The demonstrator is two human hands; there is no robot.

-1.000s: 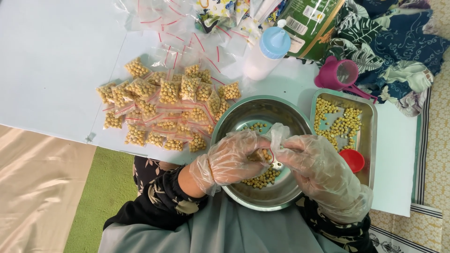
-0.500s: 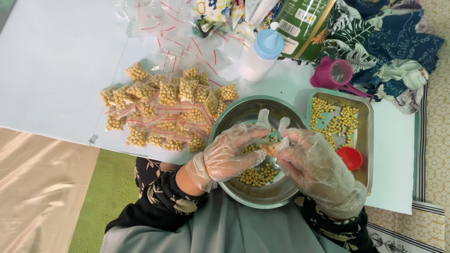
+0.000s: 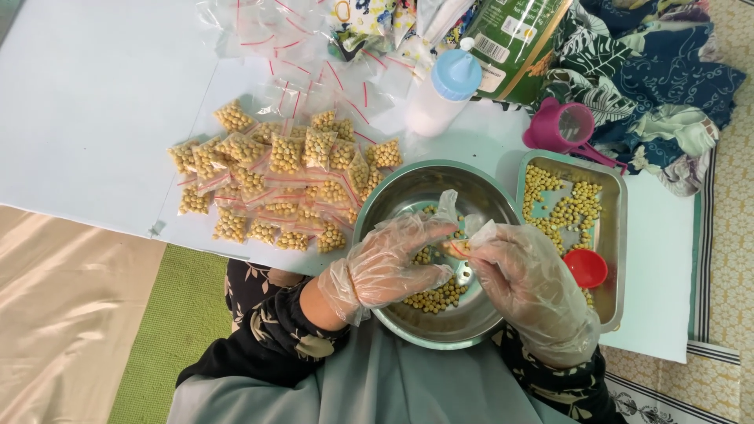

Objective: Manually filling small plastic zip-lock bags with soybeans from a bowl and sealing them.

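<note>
My left hand (image 3: 393, 263) and my right hand (image 3: 522, 279), both in clear plastic gloves, meet over a round steel bowl (image 3: 408, 188) that holds yellow chickpeas (image 3: 436, 297). Between the fingertips of both hands is a small clear plastic bag (image 3: 458, 228), pinched at its top and partly hidden by the gloves. A pile of small filled bags of chickpeas (image 3: 287, 184) with red seal strips lies on the white table just left of the bowl.
A rectangular steel tray (image 3: 616, 196) with more chickpeas and a red cap (image 3: 585, 268) sits right of the bowl. Behind are empty clear bags (image 3: 314, 47), a white bottle with blue lid (image 3: 444, 90), a pink funnel (image 3: 561, 127), a green package (image 3: 514, 43) and patterned cloth (image 3: 660, 86).
Both hands stay over the bowl and have worked the small bag between the fingers, shifting it slightly. The view has drifted a little. Nothing else has moved.
</note>
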